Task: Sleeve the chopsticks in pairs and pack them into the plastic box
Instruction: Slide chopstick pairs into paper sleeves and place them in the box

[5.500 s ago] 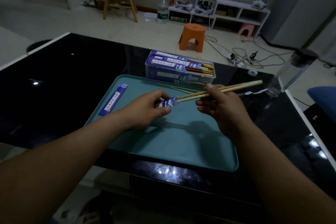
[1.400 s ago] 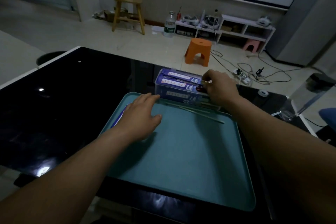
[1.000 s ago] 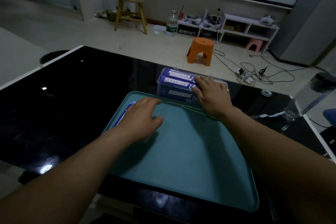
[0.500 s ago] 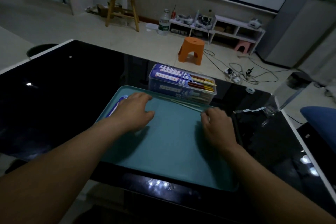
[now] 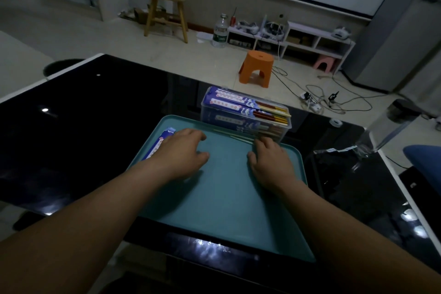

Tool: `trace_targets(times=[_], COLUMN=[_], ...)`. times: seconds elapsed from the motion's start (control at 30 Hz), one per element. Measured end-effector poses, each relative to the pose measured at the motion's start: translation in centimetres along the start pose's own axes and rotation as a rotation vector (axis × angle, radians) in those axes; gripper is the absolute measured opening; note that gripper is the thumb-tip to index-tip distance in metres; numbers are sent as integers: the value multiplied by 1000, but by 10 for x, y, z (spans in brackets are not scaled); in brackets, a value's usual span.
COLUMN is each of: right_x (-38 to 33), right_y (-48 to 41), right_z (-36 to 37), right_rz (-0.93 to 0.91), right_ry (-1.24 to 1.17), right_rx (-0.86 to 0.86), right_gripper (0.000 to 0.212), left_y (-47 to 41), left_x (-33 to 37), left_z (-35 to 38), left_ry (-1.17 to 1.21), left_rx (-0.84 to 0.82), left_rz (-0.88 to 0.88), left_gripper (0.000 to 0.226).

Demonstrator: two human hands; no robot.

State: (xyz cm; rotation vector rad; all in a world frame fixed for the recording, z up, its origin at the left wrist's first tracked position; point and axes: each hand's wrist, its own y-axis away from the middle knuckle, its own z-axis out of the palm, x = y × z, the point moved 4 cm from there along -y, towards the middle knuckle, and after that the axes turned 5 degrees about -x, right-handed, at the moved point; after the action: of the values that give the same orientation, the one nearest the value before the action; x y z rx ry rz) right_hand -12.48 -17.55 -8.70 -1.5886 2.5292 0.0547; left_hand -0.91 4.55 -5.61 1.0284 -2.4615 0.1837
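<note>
The loose chopsticks point(image 5: 235, 135) lie on the far part of the tray point(image 5: 226, 203), just in front of the plastic box point(image 5: 210, 112), their long axis running from far left to near right. The right hand point(image 5: 270, 163), which half a second ago lay nearer the tray's right edge, now has bent fingers on their right end; whether it pinches them cannot be told. The left hand point(image 5: 180, 154) has stayed palm down, fingers loosely spread, partly over an empty sleeve point(image 5: 160, 143). In the box, sleeved pairs point(image 5: 241, 105) lie lengthwise, bare ends pointing right.
</note>
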Motion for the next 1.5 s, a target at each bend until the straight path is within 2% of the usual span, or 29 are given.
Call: trace_targets(times=[0.1,0.33,0.47,0.7,0.77,0.83,0.9,0.97,1.03,1.17,1.33,1.5], right_x=[-1,-5,-15,-17,-18,-10,10,31,38,24,9,-2], right_y=[0,-23,-19,61,74,84,91,95,96,91,80,78], right_z=[-2,-18,-24,-7,-6,-10,-18,-23,-22,-16,-15,-16], right_rz=[12,26,-31,-166,-184,-145,-19,102,128,20,-46,-82], right_ry=[46,161,190,-6,-20,-24,-47,-75,-141,-213,-214,-152], right_rx=[11,-141,-193,-54,-55,-65,-94,-154,-188,-146,-159,-269], right_gripper=[38,32,16,17,15,21,38,43,40,36,9,12], left_y=[-1,1,0,5,7,10,12,12,11,9,18,21], left_x=[2,4,3,7,9,11,12,11,10,27,38,42], left_z=[2,4,7,23,27,28,28,29,31,40,47,48], left_ry=[15,4,-17,-209,-260,-240,-206,-187,-153,-77,-145,-228], left_rx=[-16,-42,-80,-133,-150,-139,-149,-162,-168,-178,-183,-218], left_rz=[1,0,8,95,143,179,190,193,197,259,381,384], left_gripper=[54,54,53,48,36,19,10,11,14,16,13,13])
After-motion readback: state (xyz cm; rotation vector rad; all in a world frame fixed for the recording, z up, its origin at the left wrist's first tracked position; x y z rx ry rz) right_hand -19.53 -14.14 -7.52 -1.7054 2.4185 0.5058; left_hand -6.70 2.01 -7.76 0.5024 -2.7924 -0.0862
